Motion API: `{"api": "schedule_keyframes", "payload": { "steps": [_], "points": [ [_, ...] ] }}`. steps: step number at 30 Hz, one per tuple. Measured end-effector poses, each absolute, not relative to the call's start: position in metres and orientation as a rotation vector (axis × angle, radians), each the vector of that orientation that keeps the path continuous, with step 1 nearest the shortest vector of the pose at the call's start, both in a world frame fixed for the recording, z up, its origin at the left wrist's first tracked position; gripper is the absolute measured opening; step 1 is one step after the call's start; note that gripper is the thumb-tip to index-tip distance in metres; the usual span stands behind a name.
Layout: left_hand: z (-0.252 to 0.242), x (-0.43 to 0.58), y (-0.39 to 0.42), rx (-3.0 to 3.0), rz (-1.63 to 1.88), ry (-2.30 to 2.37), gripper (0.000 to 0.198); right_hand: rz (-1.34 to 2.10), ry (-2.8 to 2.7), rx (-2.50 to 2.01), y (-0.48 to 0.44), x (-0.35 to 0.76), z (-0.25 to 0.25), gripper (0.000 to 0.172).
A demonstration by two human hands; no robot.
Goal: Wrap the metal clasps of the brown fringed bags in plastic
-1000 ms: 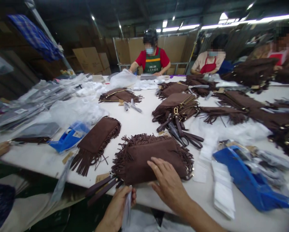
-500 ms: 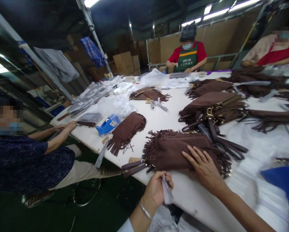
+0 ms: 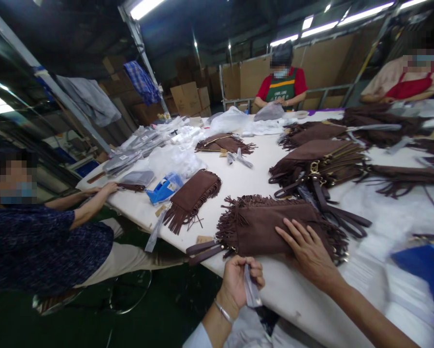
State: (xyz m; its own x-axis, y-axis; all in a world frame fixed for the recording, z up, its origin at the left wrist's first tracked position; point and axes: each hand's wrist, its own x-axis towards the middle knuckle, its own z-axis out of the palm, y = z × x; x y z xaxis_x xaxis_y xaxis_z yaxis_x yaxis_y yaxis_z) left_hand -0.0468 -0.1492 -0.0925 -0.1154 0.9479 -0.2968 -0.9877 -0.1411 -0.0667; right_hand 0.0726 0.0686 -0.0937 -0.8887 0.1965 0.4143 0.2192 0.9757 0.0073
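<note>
Dim rm, strip lights (image 3: pixel 365 14) overhead; lg white bench (image 3: pixel 246 174) fills the mid, w/ co-worker (image 3: pixel 46 241) seated at L end, cardboard boxes (image 3: pixel 185 100) stacked behind. Wht plastic (image 3: pixel 177 158) heaped far L side. Nearest brown fringed bag (image 3: pixel 260 229) lies flat nr bench edge; R hand (image 3: pixel 304 244) spread open on top, L hand (image 3: pixel 238 280) just off edge, pinching thin grey plastic strip (image 3: pixel 252 289).

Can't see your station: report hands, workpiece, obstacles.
Left hand pinches translucent grey plastic strip. Right hand flat on brown fringed rectangular bag. Gold-zipped brown bags piled close beyond.
</note>
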Motion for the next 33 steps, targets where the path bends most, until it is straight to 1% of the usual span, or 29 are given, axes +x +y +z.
{"api": "schedule_keyframes", "payload": {
  "steps": [6, 13, 16, 18, 21, 22, 25, 27, 29, 31, 33],
  "points": [
    [-0.096, -0.045, -0.155, -0.320, 1.760, 0.177, 0.007, -0.099, -2.737, -0.310, 0.066, 0.073, -0.088, 0.066],
    [-0.103, -0.049, -0.163, -0.321, 1.757, 0.331, 0.017, -0.029, -2.770, -0.407, 0.047, 0.073, -0.068, 0.067],
    [-0.103, -0.053, -0.168, -0.286, 1.738, 0.437, 0.023, 0.178, -2.709, -0.502, 0.011, 0.081, -0.064, 0.065],
    [-0.101, -0.054, -0.171, -0.247, 1.727, 0.524, 0.024, 0.397, -2.645, -0.521, -0.020, 0.086, -0.068, 0.056],
    [-0.096, -0.053, -0.172, -0.183, 1.738, 0.673, 0.026, 0.735, -2.536, -0.592, -0.063, 0.083, -0.080, 0.035],
    [-0.094, -0.052, -0.171, -0.159, 1.753, 0.734, 0.026, 0.825, -2.496, -0.633, -0.073, 0.079, -0.083, 0.031],
    [-0.091, -0.049, -0.170, -0.094, 1.827, 0.919, 0.021, 0.976, -2.385, -0.766, -0.092, 0.061, -0.091, 0.028],
    [-0.091, -0.047, -0.169, -0.083, 1.881, 1.008, 0.017, 0.990, -2.349, -0.814, -0.096, 0.050, -0.094, 0.027],
    [-0.092, -0.046, -0.168, -0.103, 1.924, 1.070, 0.018, 0.925, -2.360, -0.798, -0.098, 0.043, -0.099, 0.027],
    [-0.094, -0.046, -0.167, -0.131, 1.956, 1.132, 0.021, 0.730, -2.431, -0.719, -0.100, 0.040, -0.105, 0.030],
    [-0.096, -0.046, -0.166, -0.156, 1.969, 1.213, 0.022, 0.440, -2.531, -0.621, -0.102, 0.039, -0.112, 0.035]
  ]
}}
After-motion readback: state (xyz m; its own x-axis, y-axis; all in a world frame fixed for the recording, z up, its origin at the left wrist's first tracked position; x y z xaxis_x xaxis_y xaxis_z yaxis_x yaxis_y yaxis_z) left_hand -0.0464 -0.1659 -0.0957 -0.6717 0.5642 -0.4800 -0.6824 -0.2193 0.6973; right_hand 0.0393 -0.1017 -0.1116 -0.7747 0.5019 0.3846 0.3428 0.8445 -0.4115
